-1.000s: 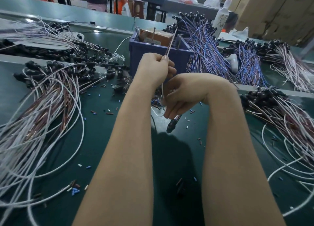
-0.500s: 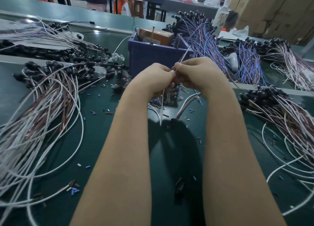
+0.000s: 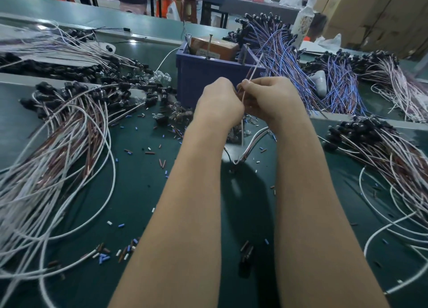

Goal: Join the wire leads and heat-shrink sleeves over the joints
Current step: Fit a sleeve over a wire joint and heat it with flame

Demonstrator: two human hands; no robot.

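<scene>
Green bench point(image 3: 139, 203) strewn with sleeve offcuts point(image 3: 104, 258). We see both hands meeting at centre, just under the blue bin point(image 3: 208, 80) at 12 o'clock. Left hand point(image 3: 217, 103) and right hand point(image 3: 271, 96) have fingers curled, pinching a thin white wire lead point(image 3: 242, 131) between them. Wire bundles point(image 3: 58, 145) lie at 9 and 3 o'clock.

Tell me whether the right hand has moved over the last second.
Yes. The right hand rose toward the blue bin, meeting the left hand on the wire lead.
</scene>
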